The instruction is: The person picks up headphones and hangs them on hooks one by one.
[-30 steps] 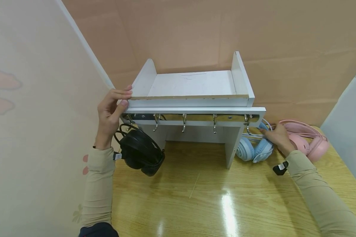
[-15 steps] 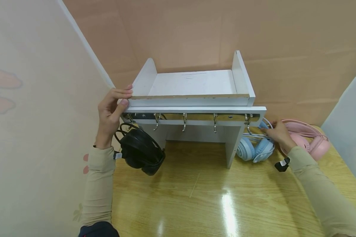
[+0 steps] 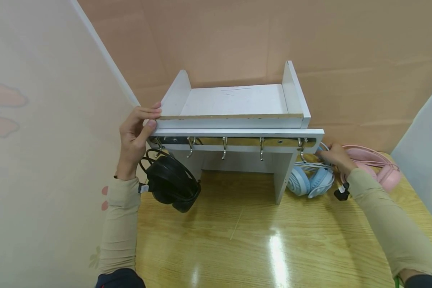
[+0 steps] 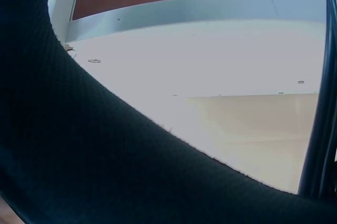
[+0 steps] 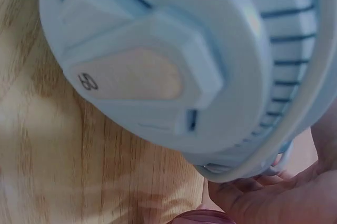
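My left hand (image 3: 134, 138) grips the left front corner of a white shelf (image 3: 234, 100), fingers on top and thumb at the front. Just below it, black headphones (image 3: 173, 182) hang at the leftmost hook; their dark band (image 4: 105, 145) fills much of the left wrist view. To the right of the shelf, my right hand (image 3: 336, 157) holds light blue headphones (image 3: 307, 182) by the headband and cable area. Their ear cup (image 5: 158, 66) looms large in the right wrist view, with the fingers (image 5: 247, 192) curled behind it, partly hidden.
Several metal hooks (image 3: 225, 148) line the shelf's front rail. Pink headphones (image 3: 387, 176) lie right of my right hand, partly behind the wrist. A wooden table (image 3: 237, 240) lies below, with a pale wall (image 3: 57, 140) on the left and brown paper (image 3: 230, 40) behind.
My right hand has shifted slightly toward the back, its forearm swinging in a little over the pink headphones. The left hand keeps its hold on the shelf. The blue headphones have hardly moved.
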Action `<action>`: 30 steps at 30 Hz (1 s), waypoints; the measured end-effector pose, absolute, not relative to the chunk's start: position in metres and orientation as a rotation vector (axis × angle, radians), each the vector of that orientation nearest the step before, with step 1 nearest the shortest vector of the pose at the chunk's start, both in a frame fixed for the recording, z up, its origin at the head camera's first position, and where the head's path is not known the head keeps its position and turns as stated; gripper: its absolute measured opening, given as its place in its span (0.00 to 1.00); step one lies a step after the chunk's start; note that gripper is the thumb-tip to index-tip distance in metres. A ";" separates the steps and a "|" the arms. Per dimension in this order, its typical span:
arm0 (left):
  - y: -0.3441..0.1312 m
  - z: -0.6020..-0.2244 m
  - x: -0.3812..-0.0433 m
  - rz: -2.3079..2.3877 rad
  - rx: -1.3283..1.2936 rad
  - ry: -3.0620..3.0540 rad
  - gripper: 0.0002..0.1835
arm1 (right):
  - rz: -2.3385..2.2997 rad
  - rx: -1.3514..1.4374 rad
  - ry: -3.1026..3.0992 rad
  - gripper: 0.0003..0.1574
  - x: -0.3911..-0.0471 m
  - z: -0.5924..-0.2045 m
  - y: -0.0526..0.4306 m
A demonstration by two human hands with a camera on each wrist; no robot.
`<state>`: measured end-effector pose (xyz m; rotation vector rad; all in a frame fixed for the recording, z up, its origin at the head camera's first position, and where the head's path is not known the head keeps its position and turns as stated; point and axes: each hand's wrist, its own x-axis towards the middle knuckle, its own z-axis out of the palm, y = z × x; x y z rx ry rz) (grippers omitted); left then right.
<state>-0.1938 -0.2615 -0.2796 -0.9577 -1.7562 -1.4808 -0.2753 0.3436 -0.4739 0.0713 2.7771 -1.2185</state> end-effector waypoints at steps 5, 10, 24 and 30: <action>-0.263 -0.280 -0.193 -1.484 -0.961 -1.753 0.09 | -1.218 0.028 2.792 0.15 -0.278 -0.475 0.341; -0.261 -0.281 -0.193 -1.498 -0.966 -1.748 0.09 | -1.193 0.049 2.746 0.17 -0.280 -0.474 0.340; -0.257 -0.280 -0.193 -1.498 -0.968 -1.746 0.09 | -1.305 0.125 2.730 0.12 -0.281 -0.486 0.346; -0.257 -0.280 -0.193 -1.490 -0.970 -1.757 0.09 | -1.297 0.168 2.716 0.13 -0.281 -0.487 0.348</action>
